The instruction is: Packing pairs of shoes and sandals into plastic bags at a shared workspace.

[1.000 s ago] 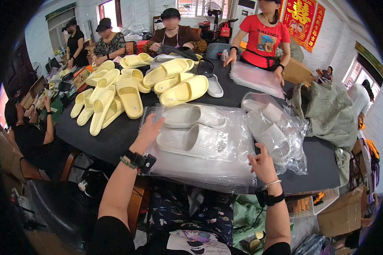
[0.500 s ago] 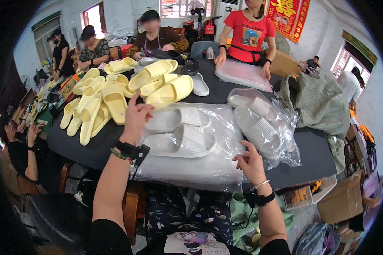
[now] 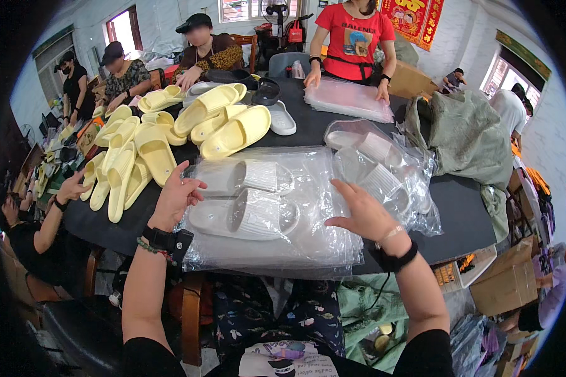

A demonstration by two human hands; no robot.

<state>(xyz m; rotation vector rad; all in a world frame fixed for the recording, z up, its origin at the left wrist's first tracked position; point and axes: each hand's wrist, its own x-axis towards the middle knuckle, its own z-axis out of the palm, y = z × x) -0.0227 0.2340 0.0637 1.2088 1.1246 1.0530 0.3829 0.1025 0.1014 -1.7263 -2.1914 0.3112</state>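
In front of me a pair of white slide slippers (image 3: 251, 214) lies on a pile of clear plastic bags (image 3: 324, 248); I cannot tell whether the top bag encloses them. My left hand (image 3: 177, 200) is at the pile's left edge, near the slipper toes or heels, with fingers apart and nothing held. Over the pile's right side is my right hand (image 3: 366, 213), open, thumb and fingers spread. Beyond it rests another pair of white slippers (image 3: 383, 179) in a clear bag. Several loose yellow slippers (image 3: 236, 132) are heaped at the back left.
A grey-green sack (image 3: 465, 135) sits at the table's right end. Across the dark table (image 3: 462, 207), a person in red (image 3: 356, 41) holds a stack of clear bags (image 3: 351, 99). Other people work at the left. Cardboard boxes (image 3: 504, 275) stand on the floor at right.
My right hand has moved left over the bags and spread its fingers. My left hand has drawn back toward me. The view has shifted slightly.
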